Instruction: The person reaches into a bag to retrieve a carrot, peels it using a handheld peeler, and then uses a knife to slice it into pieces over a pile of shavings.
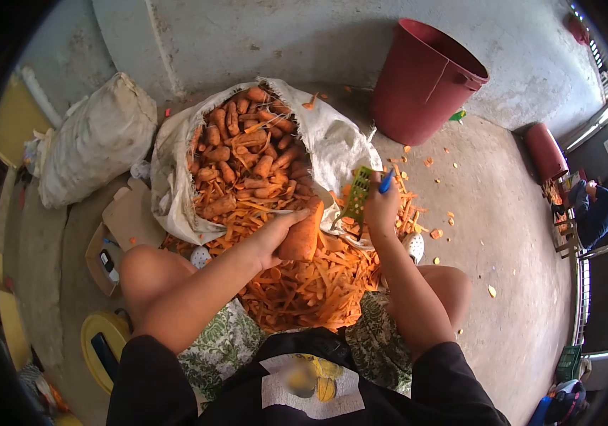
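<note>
My left hand [273, 238] is wrapped round a thick carrot [300, 236], part of its surface bright and freshly bared. To its right, my right hand [382, 210] is closed on a blue-handled tool [387, 180], whose blue end sticks up above the fist. A green piece full of holes [356, 195] shows right beside that hand; I cannot tell whether it belongs to the tool. Below both hands lies a heap of orange carrot peelings [304, 295] between my legs. Just beyond, an open white sack [176, 177] bulges with carrots [251, 149].
A tall red bin [417, 85] stands by the wall, right of the sack. At left are a full white sack [98, 142], a cardboard box [134, 213] and a phone [104, 355] on a yellow lid [95, 334]. Another person [595, 213] sits far right.
</note>
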The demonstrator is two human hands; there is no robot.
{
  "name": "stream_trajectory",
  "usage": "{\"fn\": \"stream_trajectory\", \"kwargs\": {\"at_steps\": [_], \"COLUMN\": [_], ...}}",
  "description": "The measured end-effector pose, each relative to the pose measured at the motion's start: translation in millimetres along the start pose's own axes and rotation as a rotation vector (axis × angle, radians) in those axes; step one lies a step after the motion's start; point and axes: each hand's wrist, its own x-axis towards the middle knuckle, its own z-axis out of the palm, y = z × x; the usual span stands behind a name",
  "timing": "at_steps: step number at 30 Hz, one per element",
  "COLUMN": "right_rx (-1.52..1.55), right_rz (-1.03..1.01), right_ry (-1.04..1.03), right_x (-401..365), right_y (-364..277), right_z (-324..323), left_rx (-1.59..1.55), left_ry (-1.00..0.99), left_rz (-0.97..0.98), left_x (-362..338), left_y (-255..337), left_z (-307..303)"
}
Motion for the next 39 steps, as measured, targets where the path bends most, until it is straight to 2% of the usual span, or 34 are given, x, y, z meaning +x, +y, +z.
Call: {"fn": "stream_trajectory", "kwargs": {"at_steps": [2,3,5,7,8,9,10,15,16,17,18,19,21,23,25,27,28,29,31,33,34,39], "right_rx": [0.202,0.200,0.540,0.489,0.443,0.398,0.207,0.059,0.003,-0.053,-0.028,-0.001,-0.258,-0.085,-0.081,0.324,0.420,0.437,0.451,0.365,0.342,0.209], "right_rz": [0.087,0.085,0.323,0.201,0.197,0.193,0.110,0.088,0.080,0.072,0.152,0.235,0.051,0.296,0.266,0.235,0.266,0.300,0.267,0.178,0.103,-0.012], "right_ry": [0.011,0.009,-0.042,-0.127,-0.135,-0.142,-0.160,-0.118,-0.080,-0.042,0.016,0.078,0.319,0.329,0.297,0.150,0.059,-0.029,-0.106,-0.124,-0.116,-0.075], "right_x": [7.0,2.8,-17.9,-34.3,-40.7,-45.1,-45.6,-46.4,-43.9,-40.6,-26.7,-6.8,25.1,43.2,40.5,26.7,10.3,-0.9,-26.6,-44.1,-50.4,-53.6], "right_y": [11.7,4.6,-22.4,-33.2,-36.5,-38.0,-32.4,-25.8,-22.2,-17.6,-10.8,-0.8,26.6,40.6,33.8,24.5,0.3,-4.4,-23.5,-28.6,-31.6,-26.4], "right_z": [-0.6,1.5,8.8,14.0,18.0,19.9,19.9,22.0,22.9,24.0,20.2,12.8,-4.5,-18.8,-19.4,-7.6,-2.9,3.2,10.6,18.2,18.4,23.4], "left_rx": [0.039,0.026,0.010,-0.016,0.079,0.077,0.026,0.068,0.067,0.282,0.498,0.479,0.552,0.456,0.332,0.266,0.159,0.053,0.002,-0.133,-0.109,-0.066], "left_ry": [-0.022,0.052,0.125,0.017,0.122,0.123,0.127,0.103,0.103,0.092,0.080,0.044,-0.039,-0.029,-0.051,-0.015,0.034,0.085,0.052,-0.035,0.038,0.059], "left_rz": [-0.008,-0.002,0.003,-0.068,-0.115,-0.117,-0.099,-0.079,-0.078,-0.150,-0.221,-0.214,-0.101,-0.180,-0.258,-0.226,-0.172,-0.118,-0.079,-0.073,-0.079,-0.063], "left_x": [2.0,3.7,4.0,-3.1,-0.2,-2.0,-5.5,7.5,6.7,4.9,0.7,-12.6,-19.3,-24.7,-25.3,-18.0,-11.6,-8.8,-6.5,0.2,2.2,4.4], "left_y": [-1.6,-4.2,-6.1,-4.2,-7.5,-7.9,-7.0,-18.8,-18.0,-16.9,-13.6,-12.9,-25.2,-18.3,-3.9,-3.6,-6.0,-7.1,-8.9,-14.2,-15.3,-21.5], "left_z": [-1.1,1.9,10.8,22.5,20.2,24.5,32.1,21.5,21.2,21.4,26.0,43.1,50.7,54.9,50.3,40.3,33.3,29.5,28.6,24.0,24.6,23.8]}}
